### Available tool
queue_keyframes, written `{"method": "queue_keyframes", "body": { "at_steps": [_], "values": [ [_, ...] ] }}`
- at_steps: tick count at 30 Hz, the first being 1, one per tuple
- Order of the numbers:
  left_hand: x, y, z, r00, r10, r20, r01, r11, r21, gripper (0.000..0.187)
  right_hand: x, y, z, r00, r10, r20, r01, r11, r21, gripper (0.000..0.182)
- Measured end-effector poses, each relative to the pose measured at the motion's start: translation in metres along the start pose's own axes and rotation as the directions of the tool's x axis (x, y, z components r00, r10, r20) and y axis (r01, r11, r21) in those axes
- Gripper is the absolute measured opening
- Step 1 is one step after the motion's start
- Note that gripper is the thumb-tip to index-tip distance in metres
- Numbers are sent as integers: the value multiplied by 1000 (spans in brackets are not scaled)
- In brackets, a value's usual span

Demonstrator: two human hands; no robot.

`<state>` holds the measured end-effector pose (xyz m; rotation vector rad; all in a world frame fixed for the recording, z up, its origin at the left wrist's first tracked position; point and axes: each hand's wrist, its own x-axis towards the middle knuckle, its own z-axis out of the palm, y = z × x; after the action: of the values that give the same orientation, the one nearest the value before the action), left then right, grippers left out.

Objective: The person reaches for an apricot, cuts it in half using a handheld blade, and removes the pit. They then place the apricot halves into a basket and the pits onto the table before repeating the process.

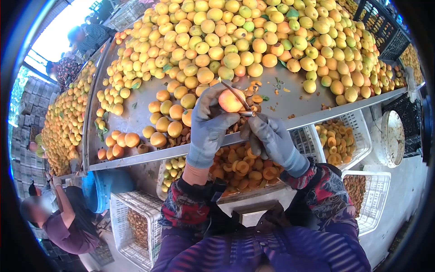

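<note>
My gloved left hand (206,129) is closed around an orange-red apricot (230,101), held up over the near edge of the metal table (290,97). In my gloved right hand (274,139) is a knife (237,96) with a thin, dark, curved blade. The blade lies across the right side of the apricot, and the fingers hide most of its handle. Cut apricot pieces (254,86) and brown pits lie on the table behind the hands. Below them, halved apricots (242,167) fill a container in front of my body.
A big heap of apricots (217,36) covers the table's far side. White crates of halves (335,140) and of pits (138,224) stand below its edge, with a white bucket (393,138) at right and a blue barrel (106,186) at left. Other people (68,217) are on the left.
</note>
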<state>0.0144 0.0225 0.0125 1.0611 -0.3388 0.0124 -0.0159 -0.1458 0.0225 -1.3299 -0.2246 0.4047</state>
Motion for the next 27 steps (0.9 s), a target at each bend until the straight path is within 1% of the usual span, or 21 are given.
{"method": "queue_keyframes", "body": {
  "at_steps": [4, 6, 7, 9, 10, 12, 13, 15, 16, 18, 19, 21, 22, 23, 24, 25, 26, 27],
  "values": [
    [-2, 2, 0, 1000, 17, -13, -17, 999, 49, 52, -1, 2, 1, 1000, 2, -2, -2, 1000, 12, 37],
    [-4, 3, 1, 998, 52, -20, -49, 991, 123, 52, 0, 6, 2, 1000, -8, 13, 8, 1000, 3, 35],
    [-4, 3, 2, 999, 51, -19, -48, 991, 123, 52, 2, 13, 2, 1000, -8, 11, 8, 1000, 4, 35],
    [-6, 4, 5, 998, 41, -43, -35, 989, 147, 54, 6, 27, 3, 980, -201, 9, 201, 975, -91, 33],
    [-6, 5, 6, 998, 42, -41, -36, 989, 145, 54, 5, 28, 4, 979, -202, 8, 202, 975, -93, 33],
    [-5, 5, 7, 997, 37, -66, -33, 998, 61, 53, 6, 25, 9, 986, -155, -57, 154, 988, -19, 31],
    [-7, 5, 11, 997, 38, -70, -34, 997, 65, 53, 6, 26, 9, 987, -154, -53, 154, 988, -16, 31],
    [-7, 2, 19, 996, 23, -82, -29, 997, -78, 47, 8, 28, 6, 998, -52, -32, 53, 998, 31, 30],
    [-7, -3, 15, 996, 26, -82, -33, 996, -79, 47, 9, 28, 8, 998, -54, -31, 55, 998, 28, 30],
    [-7, -14, 6, 998, -25, 56, 43, 935, -351, 41, 11, 27, 12, 974, -201, -101, 204, 979, 22, 30],
    [-9, -18, 3, 998, -21, 52, 38, 934, -355, 41, 12, 27, 11, 975, -198, -96, 200, 980, 17, 30],
    [-9, -9, 10, 997, -70, 37, 79, 913, -400, 35, 12, 29, 9, 964, -240, -111, 225, 965, -132, 30],
    [-9, -6, 11, 995, -96, 34, 102, 901, -421, 33, 13, 32, 9, 965, -236, -111, 221, 966, -133, 30],
    [-9, -4, 10, 995, -97, 33, 102, 901, -423, 33, 14, 34, 9, 957, -270, -109, 252, 956, -152, 30],
    [-9, 0, 7, 996, -87, -2, 82, 946, -312, 34, 14, 35, 8, 946, -304, -108, 284, 943, -171, 30],
    [-9, 4, 4, 997, -72, -35, 64, 978, -197, 35, 15, 34, 7, 947, -304, -108, 283, 944, -172, 30],
    [-9, 8, 3, 997, -74, -35, 66, 978, -197, 35, 15, 33, 4, 965, -253, -69, 238, 955, -176, 29],
    [-9, 14, 3, 998, -25, -49, 29, 997, 73, 36, 14, 32, 3, 979, -201, -32, 192, 965, -181, 29]
  ]
}}
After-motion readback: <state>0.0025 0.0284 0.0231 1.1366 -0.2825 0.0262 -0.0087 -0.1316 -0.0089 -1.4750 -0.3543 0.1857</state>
